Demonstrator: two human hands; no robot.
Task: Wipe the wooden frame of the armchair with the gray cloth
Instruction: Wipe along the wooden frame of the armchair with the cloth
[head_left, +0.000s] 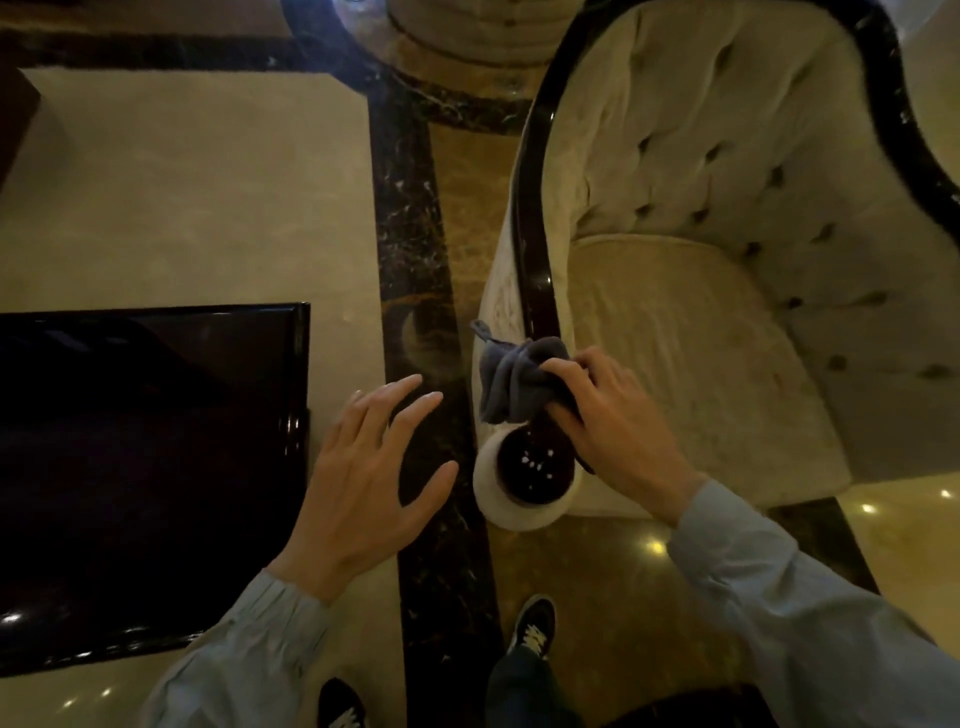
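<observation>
A cream tufted armchair (717, 332) with a dark glossy wooden frame (532, 218) fills the right half of the view. Its left arm rail runs down to a round dark end cap (535, 470). My right hand (608, 421) presses the gray cloth (511, 382) onto that rail just above the end cap, fingers curled over the bunched fabric. A corner of the cloth sticks out to the left. My left hand (371, 478) hovers over the floor to the left of the chair, fingers spread, holding nothing.
A glossy black low table (150, 467) stands at the left. The floor (197, 208) is cream marble with dark veined bands. A round upholstered piece (467, 31) sits at the top. My shoes (532, 626) are near the bottom edge.
</observation>
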